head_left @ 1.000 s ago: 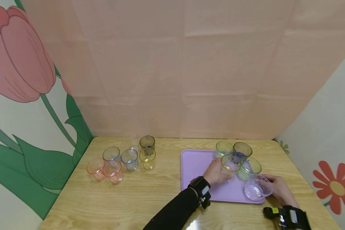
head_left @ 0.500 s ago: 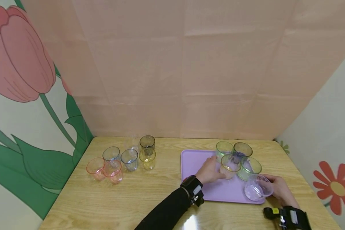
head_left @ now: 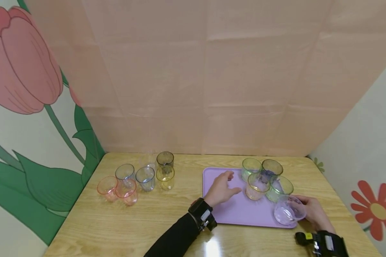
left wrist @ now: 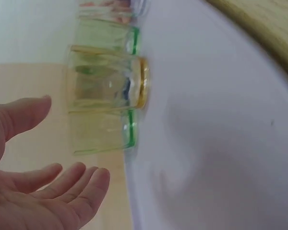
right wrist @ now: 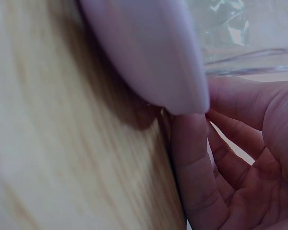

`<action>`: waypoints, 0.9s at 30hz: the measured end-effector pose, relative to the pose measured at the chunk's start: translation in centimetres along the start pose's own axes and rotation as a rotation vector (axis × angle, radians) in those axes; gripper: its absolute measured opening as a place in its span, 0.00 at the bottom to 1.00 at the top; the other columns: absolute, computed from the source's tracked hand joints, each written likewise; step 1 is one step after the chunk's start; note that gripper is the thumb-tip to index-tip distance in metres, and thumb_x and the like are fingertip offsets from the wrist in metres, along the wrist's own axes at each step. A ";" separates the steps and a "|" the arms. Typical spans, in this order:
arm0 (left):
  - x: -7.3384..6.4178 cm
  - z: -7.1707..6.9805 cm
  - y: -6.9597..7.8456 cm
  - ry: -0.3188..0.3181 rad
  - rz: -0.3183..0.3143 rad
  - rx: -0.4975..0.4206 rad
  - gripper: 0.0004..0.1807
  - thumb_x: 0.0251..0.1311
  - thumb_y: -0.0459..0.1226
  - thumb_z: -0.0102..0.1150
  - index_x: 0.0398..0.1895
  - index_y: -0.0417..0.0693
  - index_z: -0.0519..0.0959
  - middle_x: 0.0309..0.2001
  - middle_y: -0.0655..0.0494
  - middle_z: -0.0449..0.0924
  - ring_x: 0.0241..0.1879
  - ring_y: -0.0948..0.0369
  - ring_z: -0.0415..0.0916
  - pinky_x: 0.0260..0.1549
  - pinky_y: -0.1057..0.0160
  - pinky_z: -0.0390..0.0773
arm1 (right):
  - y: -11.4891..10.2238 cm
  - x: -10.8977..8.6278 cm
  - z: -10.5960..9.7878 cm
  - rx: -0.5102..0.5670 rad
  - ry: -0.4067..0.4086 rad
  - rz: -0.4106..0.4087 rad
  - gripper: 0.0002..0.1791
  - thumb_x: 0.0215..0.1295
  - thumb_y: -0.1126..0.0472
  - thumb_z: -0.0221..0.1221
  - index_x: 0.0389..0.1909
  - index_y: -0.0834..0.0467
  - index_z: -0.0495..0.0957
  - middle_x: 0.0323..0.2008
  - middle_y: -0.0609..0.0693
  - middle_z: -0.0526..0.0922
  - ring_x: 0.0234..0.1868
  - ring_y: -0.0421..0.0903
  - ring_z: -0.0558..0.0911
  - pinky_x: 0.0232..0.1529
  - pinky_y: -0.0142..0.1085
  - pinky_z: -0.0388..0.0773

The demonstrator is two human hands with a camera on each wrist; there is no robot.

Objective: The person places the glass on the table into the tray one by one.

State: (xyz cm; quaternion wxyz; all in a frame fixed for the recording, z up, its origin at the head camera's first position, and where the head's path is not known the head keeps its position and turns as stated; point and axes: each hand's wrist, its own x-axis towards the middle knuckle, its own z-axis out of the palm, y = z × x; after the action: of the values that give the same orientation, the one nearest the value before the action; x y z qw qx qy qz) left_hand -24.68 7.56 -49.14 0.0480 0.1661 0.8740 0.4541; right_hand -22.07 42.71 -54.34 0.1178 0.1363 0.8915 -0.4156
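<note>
My left hand [head_left: 221, 190] is over the left part of the purple tray [head_left: 241, 216], fingers spread and holding nothing. In the left wrist view, a gap separates its fingertips from the yellow-rimmed glass [left wrist: 103, 81]. That glass [head_left: 256, 187] stands upright on the tray beside two green-rimmed glasses [head_left: 279, 189] and a dark-rimmed one [head_left: 271, 169]. At the tray's front right corner my right hand [head_left: 313, 210] pinches the tray edge [right wrist: 182, 72], thumb above and a finger below. A clear glass [head_left: 287, 212] stands right against this hand and partly covers it; the thumb tip is hidden.
On the wooden table [head_left: 154, 228], a group of glasses stands to the left: pink-rimmed [head_left: 126, 192], blue-rimmed [head_left: 144, 178], yellow-rimmed [head_left: 165, 177] and dark-rimmed [head_left: 164, 159]. A faint clear glass [head_left: 147, 160] is behind them. A pinkish sheet [head_left: 199, 89] hangs at the back.
My left hand has let go of the yellow-rimmed glass and drawn back to the left, fingers spreading. The right hand and the glasses have stayed in place.
</note>
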 end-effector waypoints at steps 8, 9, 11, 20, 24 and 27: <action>-0.8 -3.5 -0.5 0.152 0.125 -0.146 0.25 0.59 0.39 0.67 0.59 0.40 0.76 0.51 0.46 0.82 0.53 0.54 0.80 0.51 0.63 0.80 | -0.1 0.1 0.0 0.005 -0.003 -0.001 0.43 0.59 0.42 0.66 0.62 0.73 0.70 0.60 0.73 0.73 0.56 0.62 0.74 0.43 0.37 0.76; -0.9 -4.0 -0.7 0.168 0.134 -0.161 0.24 0.60 0.38 0.66 0.58 0.40 0.76 0.51 0.46 0.82 0.53 0.53 0.80 0.51 0.62 0.80 | 0.0 0.1 0.0 0.006 -0.005 0.005 0.44 0.58 0.41 0.66 0.62 0.73 0.70 0.60 0.72 0.73 0.56 0.62 0.73 0.43 0.38 0.76; -1.3 -4.9 -1.0 0.195 0.144 -0.184 0.22 0.61 0.38 0.66 0.57 0.39 0.76 0.51 0.45 0.82 0.52 0.51 0.80 0.52 0.58 0.80 | 0.1 0.2 0.0 -0.001 -0.005 0.004 0.44 0.59 0.41 0.66 0.62 0.72 0.70 0.60 0.72 0.73 0.56 0.62 0.73 0.43 0.37 0.76; -3.0 -8.1 -3.2 0.250 0.113 -0.138 0.22 0.63 0.40 0.64 0.58 0.42 0.77 0.52 0.45 0.82 0.51 0.52 0.80 0.52 0.58 0.80 | 0.2 0.0 -0.1 -0.004 0.004 0.001 0.43 0.60 0.42 0.65 0.62 0.73 0.69 0.60 0.72 0.74 0.56 0.61 0.73 0.44 0.38 0.75; -3.9 -9.3 -4.3 0.271 0.091 -0.097 0.22 0.63 0.40 0.63 0.59 0.42 0.77 0.54 0.46 0.81 0.52 0.51 0.80 0.53 0.56 0.79 | 0.3 0.1 0.0 0.002 -0.002 -0.003 0.42 0.60 0.42 0.65 0.62 0.72 0.70 0.59 0.71 0.74 0.55 0.60 0.74 0.41 0.34 0.74; -4.8 -10.4 -4.8 0.290 0.092 -0.070 0.22 0.63 0.39 0.63 0.59 0.42 0.76 0.54 0.44 0.80 0.53 0.52 0.79 0.53 0.53 0.78 | 0.3 0.2 0.1 0.001 0.000 0.003 0.43 0.60 0.41 0.65 0.62 0.72 0.70 0.60 0.71 0.74 0.55 0.60 0.74 0.41 0.34 0.74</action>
State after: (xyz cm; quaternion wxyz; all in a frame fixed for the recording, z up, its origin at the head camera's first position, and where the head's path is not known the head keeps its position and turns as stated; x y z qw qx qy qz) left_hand -23.79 -4.70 -47.33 -0.0941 0.1369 0.8468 0.5054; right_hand -22.15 42.90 -54.68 0.1184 0.1375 0.8912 -0.4157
